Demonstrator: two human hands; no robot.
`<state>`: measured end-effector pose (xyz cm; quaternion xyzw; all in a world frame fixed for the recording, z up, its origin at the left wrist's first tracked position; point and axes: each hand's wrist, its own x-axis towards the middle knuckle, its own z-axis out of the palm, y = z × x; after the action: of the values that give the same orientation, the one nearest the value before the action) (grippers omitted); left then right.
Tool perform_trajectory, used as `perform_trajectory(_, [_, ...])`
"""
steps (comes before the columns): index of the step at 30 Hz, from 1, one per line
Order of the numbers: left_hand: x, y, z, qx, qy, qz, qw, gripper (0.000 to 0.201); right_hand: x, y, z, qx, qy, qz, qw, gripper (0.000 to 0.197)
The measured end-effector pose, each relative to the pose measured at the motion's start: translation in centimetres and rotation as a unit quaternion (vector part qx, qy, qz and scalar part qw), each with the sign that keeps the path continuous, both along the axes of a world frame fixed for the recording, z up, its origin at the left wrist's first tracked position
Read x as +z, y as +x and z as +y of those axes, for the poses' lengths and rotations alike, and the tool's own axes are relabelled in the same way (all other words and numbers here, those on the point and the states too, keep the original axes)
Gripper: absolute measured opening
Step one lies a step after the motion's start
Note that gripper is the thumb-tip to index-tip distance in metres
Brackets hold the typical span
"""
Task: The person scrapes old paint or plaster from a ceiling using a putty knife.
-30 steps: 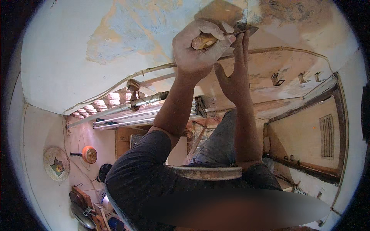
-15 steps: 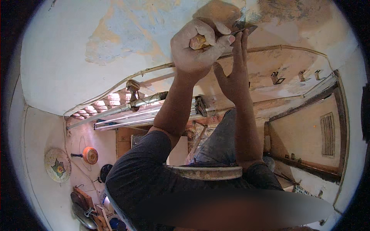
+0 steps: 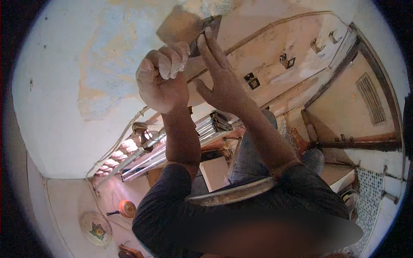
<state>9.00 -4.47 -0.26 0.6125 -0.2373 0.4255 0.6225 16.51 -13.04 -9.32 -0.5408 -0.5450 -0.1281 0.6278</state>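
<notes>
Both my arms are raised toward a surface with patchy, peeling paint (image 3: pixel 101 81). My left hand (image 3: pixel 163 77) is closed, its fingers curled and dusted with pale powder. From it a scraper with a flat dark blade (image 3: pixel 214 26) reaches up to the surface; the handle is hidden in the fist. My right hand (image 3: pixel 221 79) has its fingers stretched out, with the tips lying along the blade and the thumb held apart. A dark shadow falls on the paint beside the blade.
A cable (image 3: pixel 284 21) runs across the surface near my hands. Small wall fittings (image 3: pixel 287 61) stand to the right, by a framed panel with a vent (image 3: pixel 371 99). Long metal bars (image 3: pixel 148 159) lie at lower left, above an orange pan (image 3: pixel 127 209) and a decorated plate (image 3: pixel 95 228).
The whole view has tilted. Both hands sit further left in the picture. My left fist has turned, so the handle's end no longer shows, while more of the blade's flat face does.
</notes>
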Motion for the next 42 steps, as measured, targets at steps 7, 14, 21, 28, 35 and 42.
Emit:
perform_trajectory(7, [0.1,2.0,-0.7,-0.015,-0.082,0.012,0.996,0.036,0.3,1.8,0.3,-0.040,0.022,0.015,0.999,0.094])
perform_trajectory(14, [1.1,3.3,-2.1,0.010,-0.096,0.014,0.995,0.036,1.1,2.8,-0.2,-0.058,0.041,0.022,0.997,0.090])
perform_trajectory(21, [1.9,4.0,-3.6,-0.040,-0.095,0.002,0.995,0.036,1.0,3.1,-1.0,-0.057,0.049,0.068,0.995,0.090])
perform_trajectory(28, [2.7,3.1,-4.8,0.009,-0.112,0.038,0.993,0.036,1.0,3.1,-1.3,-0.058,0.033,0.044,0.997,0.095])
perform_trajectory(35, [1.9,2.9,-4.2,0.052,-0.103,0.043,0.992,0.035,0.9,2.1,-1.5,-0.039,0.035,0.032,0.998,0.094])
perform_trajectory(42, [2.1,2.2,-3.7,-0.013,-0.060,0.008,0.998,0.033,0.5,2.2,-1.2,-0.062,0.010,0.051,0.997,0.093])
